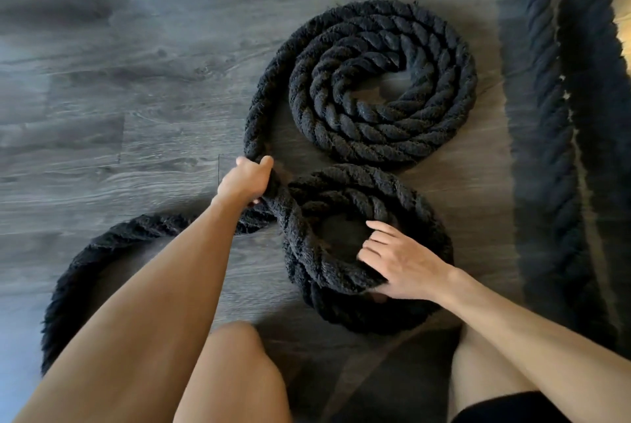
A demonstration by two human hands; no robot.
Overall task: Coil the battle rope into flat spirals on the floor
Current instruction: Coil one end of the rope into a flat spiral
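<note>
Feeding the battle rope snugly would have suited best: the left hand gripped its free run, the right hand clasped the lumpy near spiral on the floor, whose turns seemingly needed flattening.

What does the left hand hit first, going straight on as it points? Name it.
Probably the far spiral, at its near-left edge: the left hand, gripping the battle rope, points toward it across a narrow strip of floor.
</note>
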